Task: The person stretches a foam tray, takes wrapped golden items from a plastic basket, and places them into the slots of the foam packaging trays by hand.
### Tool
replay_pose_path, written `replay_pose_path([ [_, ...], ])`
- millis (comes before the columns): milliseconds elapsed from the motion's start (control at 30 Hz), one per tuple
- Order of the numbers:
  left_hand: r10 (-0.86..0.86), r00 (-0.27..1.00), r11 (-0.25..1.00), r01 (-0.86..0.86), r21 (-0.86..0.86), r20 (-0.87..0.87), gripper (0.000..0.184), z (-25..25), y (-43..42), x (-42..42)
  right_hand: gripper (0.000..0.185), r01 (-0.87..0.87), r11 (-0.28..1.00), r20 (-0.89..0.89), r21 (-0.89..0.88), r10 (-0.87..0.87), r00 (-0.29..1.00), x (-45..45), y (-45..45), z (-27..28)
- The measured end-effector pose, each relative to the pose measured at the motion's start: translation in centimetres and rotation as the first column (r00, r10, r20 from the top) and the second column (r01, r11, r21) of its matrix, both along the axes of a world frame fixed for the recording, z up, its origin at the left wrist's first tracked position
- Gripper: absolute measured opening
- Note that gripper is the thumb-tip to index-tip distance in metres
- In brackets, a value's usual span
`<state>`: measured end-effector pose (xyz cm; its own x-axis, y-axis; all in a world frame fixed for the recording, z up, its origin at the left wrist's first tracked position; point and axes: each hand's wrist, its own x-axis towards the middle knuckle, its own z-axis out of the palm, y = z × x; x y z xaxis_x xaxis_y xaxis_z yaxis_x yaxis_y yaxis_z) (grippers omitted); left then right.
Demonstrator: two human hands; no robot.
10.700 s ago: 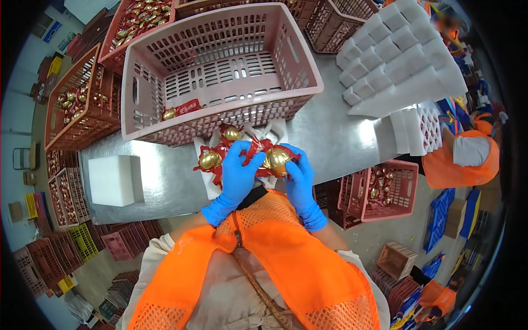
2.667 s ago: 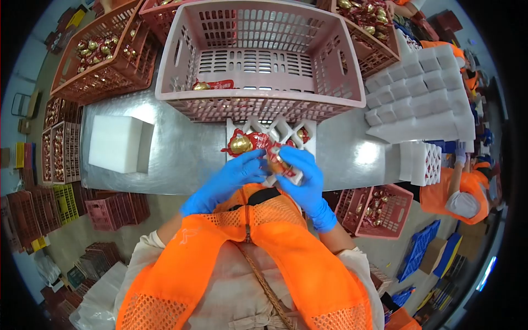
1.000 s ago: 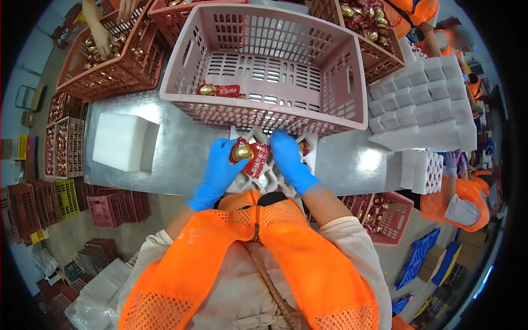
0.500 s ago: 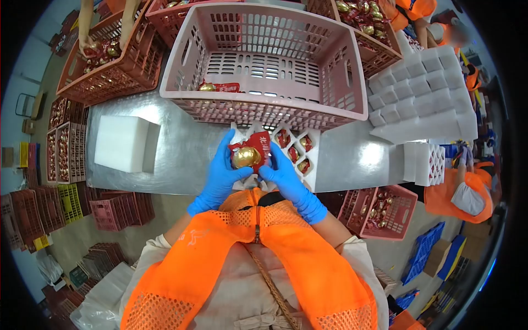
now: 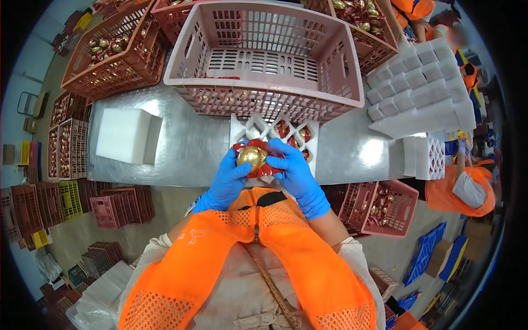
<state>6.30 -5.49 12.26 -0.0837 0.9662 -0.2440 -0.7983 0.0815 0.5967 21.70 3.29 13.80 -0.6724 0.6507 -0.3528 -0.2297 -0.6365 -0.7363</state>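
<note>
Both my hands wear blue gloves and hold one red-and-gold wrapped package over a white foam tray. My left hand grips its left side, with the thumb against the gold part. At the red wrapper on the right, my right hand has its fingers closed. Several red-and-gold packages sit in the tray's right-hand cells, while cells at its upper left are bare. My hands cover the tray's front part. Behind the tray stands a large pink crate, with a few packages low at its front wall.
A white foam block stands left on the metal table. Stacked foam trays are at the right. An orange-brown crate of packages is at the back left. Co-workers in orange vests are at the right.
The package has turned between my hands, and my right fingers now lie over its wrapper. The co-worker's hands have left the back-left crate. The view has shifted slightly.
</note>
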Motion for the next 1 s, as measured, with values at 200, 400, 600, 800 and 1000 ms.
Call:
replay_pose_path([
  [200, 0.045, 0.999, 0.997, -0.045, -0.055, 0.0, 0.045, -1.3, -0.8, 0.9, 0.027, -0.066, 0.726, 0.17, 0.685, -0.071, 0.983, 0.2, -0.2, -2.3],
  [400, -0.014, 0.995, 0.972, -0.01, -0.236, -0.102, 0.044, 0.3, -0.9, 0.3, 0.013, -0.477, 0.268, 0.543, 0.837, -0.309, 0.78, -0.7, -3.3, 0.4],
  [600, 0.172, 0.388, 0.975, -0.198, 0.101, -0.905, 0.05, -1.9, 0.0, 0.9, 0.023, -0.093, 0.748, 0.369, 0.658, -0.212, 0.905, -1.7, -4.1, -1.7],
  [800, 0.199, 0.122, 0.973, -0.14, 0.182, -0.972, 0.065, -2.1, 2.0, 2.4, 0.053, 0.236, 0.92, 0.335, 0.313, -0.339, 0.879, -2.2, -3.6, -1.8],
  [1000, 0.038, 0.925, 0.985, 0.031, 0.173, -0.378, 0.073, -2.1, 2.4, 0.9, 0.048, 0.183, 0.784, 0.323, 0.593, -0.44, 0.838, -1.5, 1.6, -4.6],
])
